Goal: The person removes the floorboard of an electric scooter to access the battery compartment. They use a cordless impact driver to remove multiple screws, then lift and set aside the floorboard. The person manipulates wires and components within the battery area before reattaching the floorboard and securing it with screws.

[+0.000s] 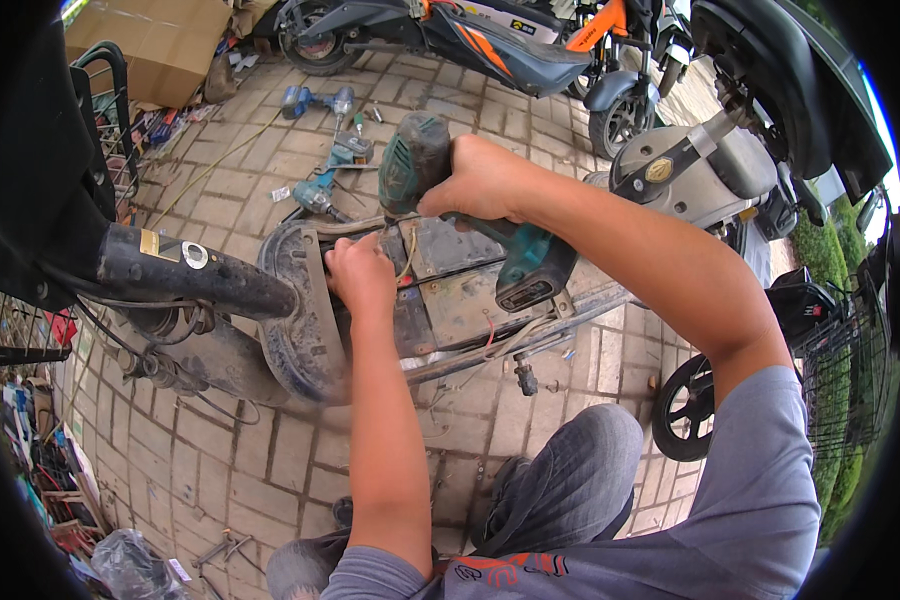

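A cordless power driver (414, 166), teal and black and heavily soiled, is gripped by my right hand (480, 178) over a scooter's footwell. It points nose down, with its battery (536, 277) toward the seat end. Beside the nose, my left hand (364, 274) reaches into the front of the open battery bay; its fingertips are partly hidden, so whether they pinch anything cannot be told. Dusty batteries (461, 315) fill the bay, with a red wire (490, 327) and a pale wire (411, 253) showing. A metal strip (322, 300) crosses the bay's front end.
Beyond the scooter, a blue impact wrench (319, 103) and a teal cordless tool (322, 187) lie on the brick paving (225, 169). The steering column (195, 259) rises at left. An orange-and-grey scooter (510, 56) stands behind, near a cardboard box (146, 45). Loose hand tools (225, 547) lie at lower left.
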### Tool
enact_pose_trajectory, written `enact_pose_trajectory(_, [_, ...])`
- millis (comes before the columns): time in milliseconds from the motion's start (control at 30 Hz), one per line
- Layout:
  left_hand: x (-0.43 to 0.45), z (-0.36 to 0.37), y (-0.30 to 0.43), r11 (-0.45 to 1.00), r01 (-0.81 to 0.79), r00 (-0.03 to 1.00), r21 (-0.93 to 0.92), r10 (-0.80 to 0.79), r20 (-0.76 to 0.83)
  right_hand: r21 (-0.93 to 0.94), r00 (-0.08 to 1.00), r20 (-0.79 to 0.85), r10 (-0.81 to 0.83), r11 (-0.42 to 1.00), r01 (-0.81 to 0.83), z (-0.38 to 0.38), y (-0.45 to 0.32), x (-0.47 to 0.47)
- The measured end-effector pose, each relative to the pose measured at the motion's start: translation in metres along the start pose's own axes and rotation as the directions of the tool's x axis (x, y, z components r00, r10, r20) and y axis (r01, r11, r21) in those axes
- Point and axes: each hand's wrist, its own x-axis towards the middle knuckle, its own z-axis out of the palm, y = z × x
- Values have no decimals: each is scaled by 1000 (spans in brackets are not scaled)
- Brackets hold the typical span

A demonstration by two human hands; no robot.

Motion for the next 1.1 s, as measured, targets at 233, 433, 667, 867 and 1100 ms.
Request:
enact_pose_trajectory(233, [-4, -1, 0, 1000, 5, 999, -10, -6, -49, -12, 998, 48, 39, 999, -39, 3, -13, 9])
enact_pose_trajectory(433, [-11, -2, -1, 998, 15, 997, -53, -19, -73, -65, 997, 48, 53, 997, -50, 7, -19, 15])
enact_pose_trajectory(667, [-13, -4, -2, 995, 34, 993, -93, -44, -112, -54, 996, 4, 93, 994, -93, 6, -21, 16])
enact_pose_trajectory(867, [-12, 0, -3, 994, 52, 989, -97, -65, -135, -72, 995, 22, 102, 992, -100, 9, -28, 13])
enact_pose_trajectory(1100, [-9, 2, 0, 986, 95, 974, -141, -121, -190, -49, 995, 20, 102, 994, -101, 8, -21, 13])
